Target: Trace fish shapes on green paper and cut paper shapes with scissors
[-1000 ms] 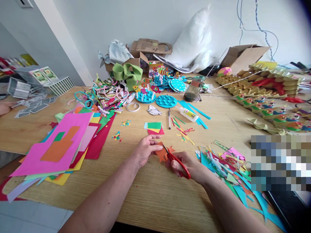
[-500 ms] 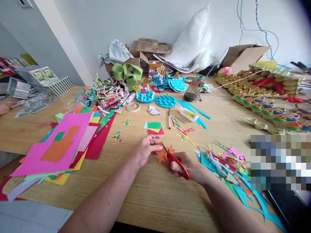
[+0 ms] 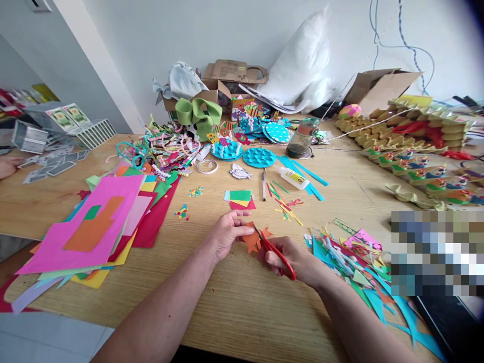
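Note:
An orange paper piece [image 3: 251,242] with jagged, pointed edges is pinched in my left hand [image 3: 229,233], between thumb and fingers. My right hand [image 3: 289,257] grips red-handled scissors [image 3: 280,263], whose blades lie against the orange paper and point up and left. Just beyond my left hand lie small green, yellow and red paper rectangles [image 3: 240,195]. A pen [image 3: 263,186], a white fish cutout [image 3: 240,172] and a glue bottle [image 3: 293,178] are farther back, near thin coloured strips [image 3: 288,207].
Coloured paper sheets [image 3: 124,212] are stacked at left, paper scraps [image 3: 351,257] lie at right. Blue discs [image 3: 259,157], a jar [image 3: 302,137] and pipe cleaners [image 3: 162,146] stand behind. Egg trays [image 3: 412,161] fill the far right. Another person's hand [image 3: 9,166] shows at the left edge.

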Demonstrator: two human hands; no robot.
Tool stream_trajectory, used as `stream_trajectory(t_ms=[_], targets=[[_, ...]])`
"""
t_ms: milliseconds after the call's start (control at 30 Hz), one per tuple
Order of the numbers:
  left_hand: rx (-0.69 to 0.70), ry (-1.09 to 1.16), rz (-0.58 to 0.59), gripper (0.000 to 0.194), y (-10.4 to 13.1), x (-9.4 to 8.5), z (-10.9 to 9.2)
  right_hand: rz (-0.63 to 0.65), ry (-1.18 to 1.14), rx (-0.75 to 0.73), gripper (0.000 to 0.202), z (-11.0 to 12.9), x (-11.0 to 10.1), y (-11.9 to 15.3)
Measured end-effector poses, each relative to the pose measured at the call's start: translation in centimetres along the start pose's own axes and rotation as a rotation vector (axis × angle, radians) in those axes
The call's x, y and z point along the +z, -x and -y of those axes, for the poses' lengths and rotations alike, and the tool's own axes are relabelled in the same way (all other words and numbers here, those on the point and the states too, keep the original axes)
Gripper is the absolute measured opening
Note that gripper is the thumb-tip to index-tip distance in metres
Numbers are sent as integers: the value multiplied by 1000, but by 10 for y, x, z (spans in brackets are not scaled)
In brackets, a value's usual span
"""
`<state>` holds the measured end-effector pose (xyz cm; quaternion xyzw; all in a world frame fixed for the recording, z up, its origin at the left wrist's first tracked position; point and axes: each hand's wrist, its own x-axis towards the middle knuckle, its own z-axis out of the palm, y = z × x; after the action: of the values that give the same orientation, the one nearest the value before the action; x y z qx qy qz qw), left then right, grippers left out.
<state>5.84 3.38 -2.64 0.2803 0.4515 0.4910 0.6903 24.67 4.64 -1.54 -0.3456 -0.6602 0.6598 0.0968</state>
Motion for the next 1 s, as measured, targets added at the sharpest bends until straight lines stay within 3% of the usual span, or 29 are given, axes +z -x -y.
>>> stream_trajectory(t_ms=[1000], targets=[[-2, -16, -26, 53, 3, 4, -3, -7, -20, -15, 59, -1, 0, 1]])
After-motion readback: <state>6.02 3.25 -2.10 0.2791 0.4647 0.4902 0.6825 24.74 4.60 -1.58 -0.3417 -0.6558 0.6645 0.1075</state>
